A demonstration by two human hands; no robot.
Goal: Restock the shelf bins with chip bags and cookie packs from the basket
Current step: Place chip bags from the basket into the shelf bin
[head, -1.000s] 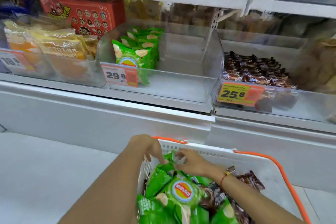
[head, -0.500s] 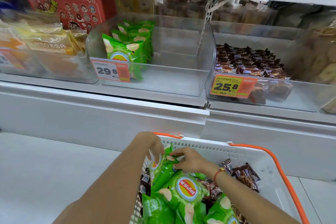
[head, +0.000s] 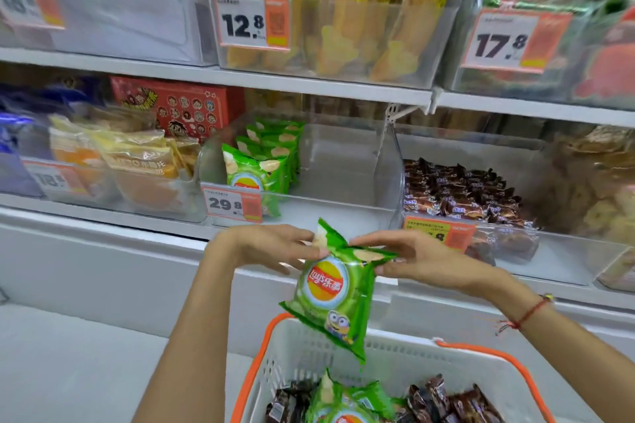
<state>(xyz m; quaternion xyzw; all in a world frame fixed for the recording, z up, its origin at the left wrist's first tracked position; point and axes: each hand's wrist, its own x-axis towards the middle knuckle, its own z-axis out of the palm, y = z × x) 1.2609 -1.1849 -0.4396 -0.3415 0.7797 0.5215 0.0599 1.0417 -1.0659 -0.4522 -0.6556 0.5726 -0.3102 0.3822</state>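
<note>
Head view — basket [head: 388, 354] btm cut off, hands [head: 343, 252] on chip bag [head: 331, 288]

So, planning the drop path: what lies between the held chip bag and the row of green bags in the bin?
In the head view, only the bin's clear front lip with the 29.8 price tag lies between the chip bag and the row of green bags; the bin floor beside the row is bare.

Chip bag [head: 331, 288]: bright green, red-and-yellow round logo with white lettering, small yellow cartoon figure at one lower corner. Basket [head: 388, 350]: white lattice wall, orange handles. Cookie packs [head: 446, 400] in basket: dark brown. Shelf bin [head: 343, 182]: clear, holding matching green bags. Price tag [head: 232, 204]: white with black digits, orange side panel. Box [head: 171, 106] behind: red, round cartoon faces. Wrist string [head: 527, 314]: red.
</note>
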